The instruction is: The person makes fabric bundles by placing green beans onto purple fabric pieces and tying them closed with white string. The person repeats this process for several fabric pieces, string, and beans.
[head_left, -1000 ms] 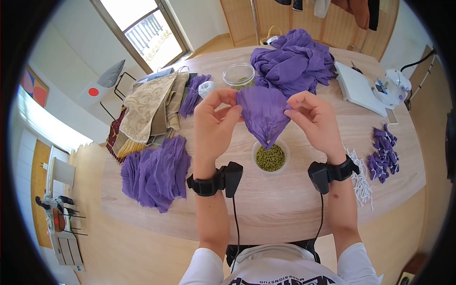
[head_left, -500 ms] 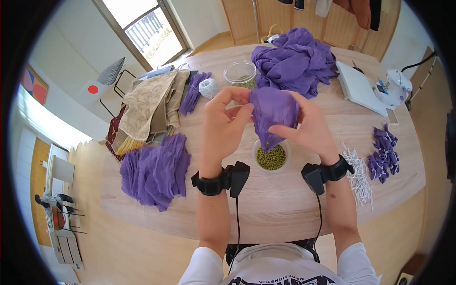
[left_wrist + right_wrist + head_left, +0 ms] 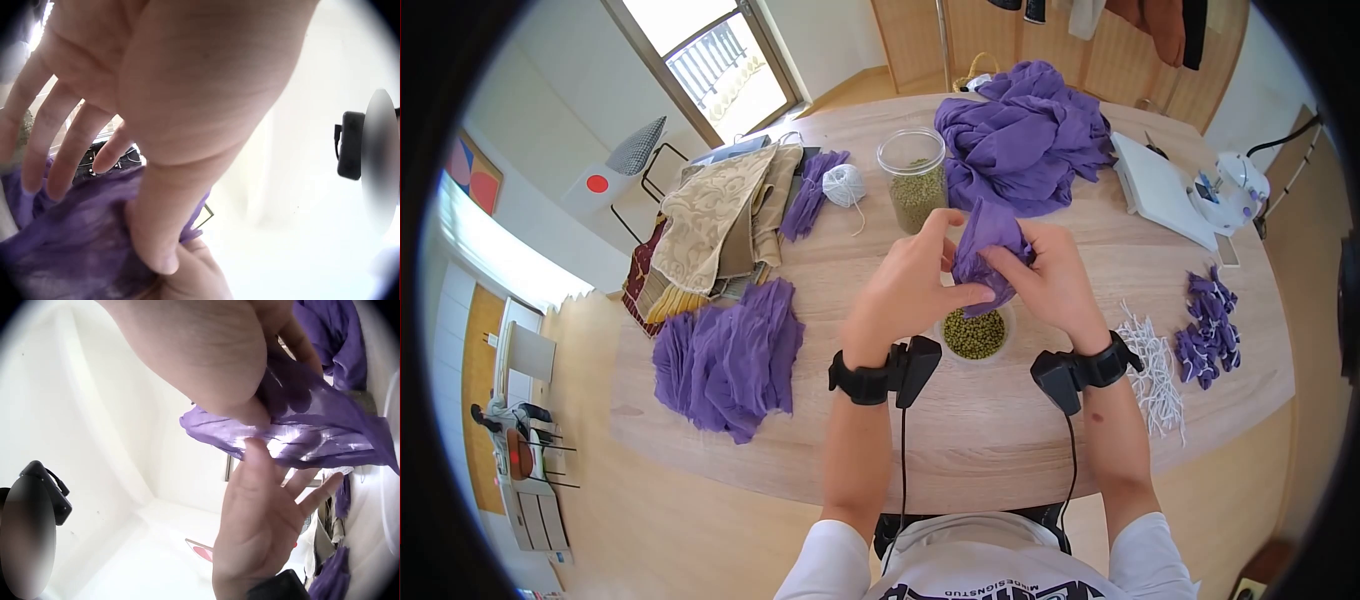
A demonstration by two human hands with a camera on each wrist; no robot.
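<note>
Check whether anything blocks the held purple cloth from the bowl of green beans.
Nothing visible does. In the head view, the lower end of the purple cloth overlaps the far edge of the bowl.

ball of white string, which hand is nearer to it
Left. In the head view, the left hand is below and right of the ball of white string; the right hand is farther right, across the purple cloth from it.

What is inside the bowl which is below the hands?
Mung beans lie in the bowl. They hide its bottom, and the held purple cloth hides part of its far side.
</note>
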